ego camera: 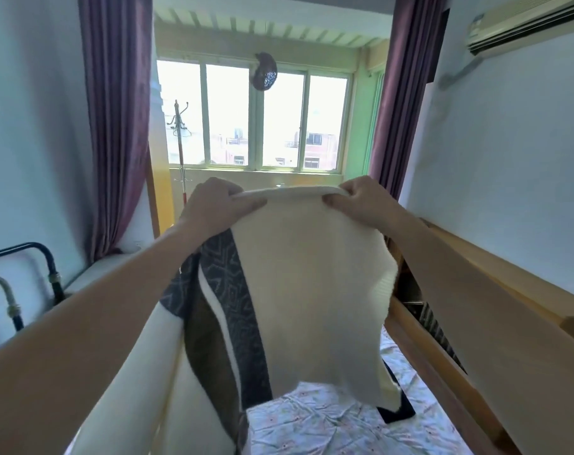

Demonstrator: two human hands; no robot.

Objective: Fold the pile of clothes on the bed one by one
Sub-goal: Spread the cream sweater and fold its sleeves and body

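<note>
**Garment lifted, fold not yet begun**

My left hand (218, 205) and right hand (361, 201) each pinch the rolled top edge of a cream garment (312, 284), thumbs in front, fingers curled behind. It hangs in the air above the bed (328, 421), its dark patterned panel (226, 290) trailing left. I judge this the spreading step; next I should lay it flat across the sheet.

L hand (218, 205) & R hand (361, 205) pinch cream sweater (312, 290) top edge at 12 o'clock, held up; floral bedsheet (328, 421) at 6.
</note>
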